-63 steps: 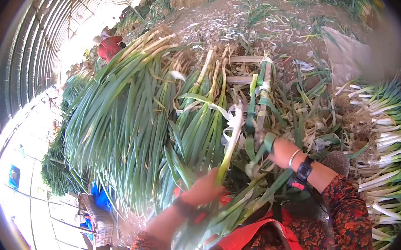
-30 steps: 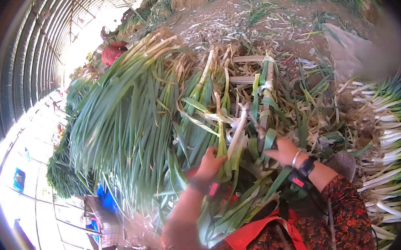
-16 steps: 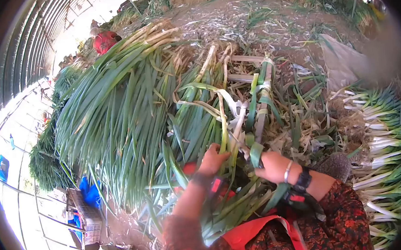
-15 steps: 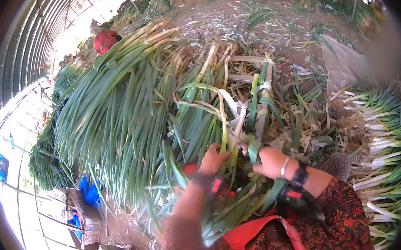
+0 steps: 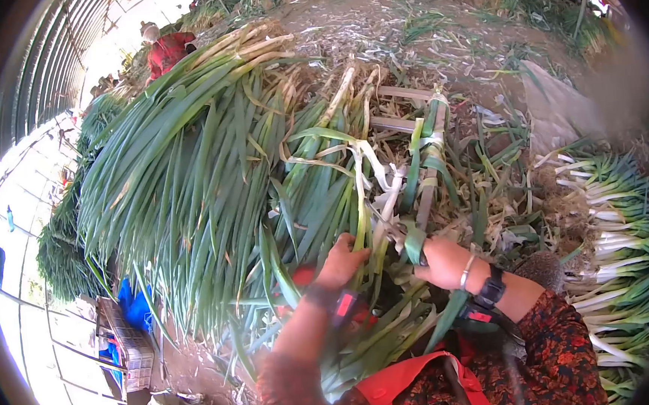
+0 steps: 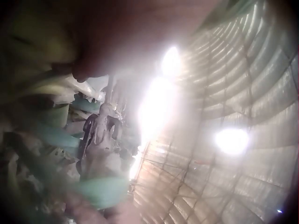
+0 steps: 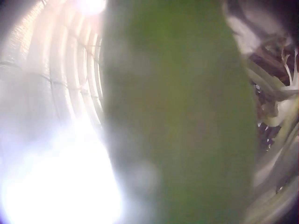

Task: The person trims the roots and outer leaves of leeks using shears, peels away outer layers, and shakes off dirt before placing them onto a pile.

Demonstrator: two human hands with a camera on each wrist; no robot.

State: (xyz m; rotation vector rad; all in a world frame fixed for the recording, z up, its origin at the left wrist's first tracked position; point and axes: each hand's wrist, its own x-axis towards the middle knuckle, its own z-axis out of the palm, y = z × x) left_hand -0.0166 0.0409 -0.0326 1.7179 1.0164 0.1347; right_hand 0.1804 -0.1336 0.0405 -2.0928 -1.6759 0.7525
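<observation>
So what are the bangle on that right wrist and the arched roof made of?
The bangle looks like metal: thin, silvery, with a glint. The roof seems clear plastic film over curved ribs, likely metal; daylight glows through it.

A farm greenhouse: arched plastic roof, heaped green onions.

**Much lost to blur and leaves**

Right wrist view: one blurred green leaf fills it, with glare beside. Left wrist view: smeared, the left hand only a dark shape. Head view: fingertips of the right hand buried among onion stalks; trimmed pile cut off at the edge.
</observation>
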